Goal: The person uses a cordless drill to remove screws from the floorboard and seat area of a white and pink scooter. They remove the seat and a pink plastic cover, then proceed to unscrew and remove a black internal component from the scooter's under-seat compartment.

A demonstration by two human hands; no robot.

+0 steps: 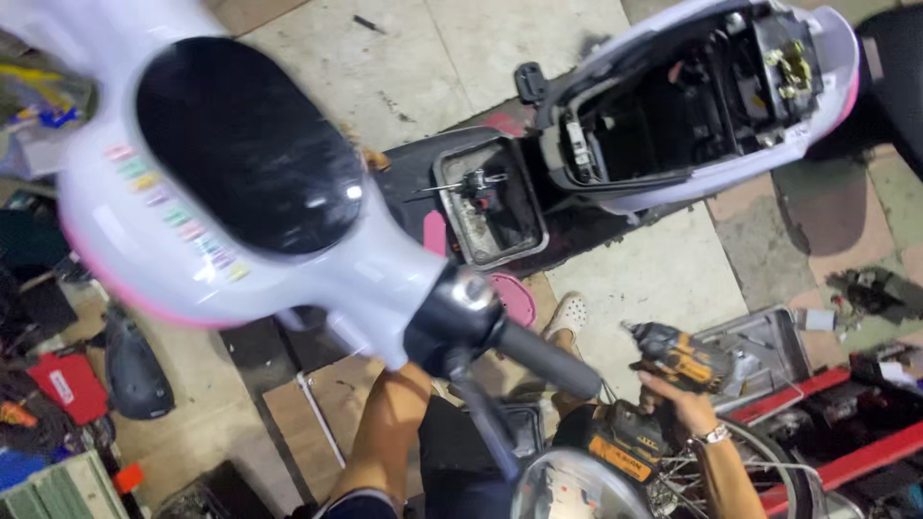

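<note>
While the right hand (pixel 681 402) is closed around the handle of a yellow-and-black cordless drill (pixel 663 384), the tool is held low at the right, its nose pointed left toward the black handlebar grip (pixel 543 358) and its battery pack set just below the fist. A watch band (pixel 711 436) is worn at that wrist. The left hand is hidden behind the scooter's handlebar head (pixel 221 183); only the forearm (pixel 385 432) is seen, raised up under the black switch housing (pixel 452 322), so its grip cannot be told. The white and pink handlebar head, with its dark oval display, is blurred across the upper left. Beyond it, the scooter body (pixel 673 106) is laid open, the seat bay exposed and an opened compartment (pixel 490 202) shown in the footboard. A round mirror (pixel 577 485) is seen at the bottom edge, a spoked wheel (pixel 692 476) beside it, and a light-coloured shoe (pixel 567 315) on the concrete floor (pixel 452 58)
</note>
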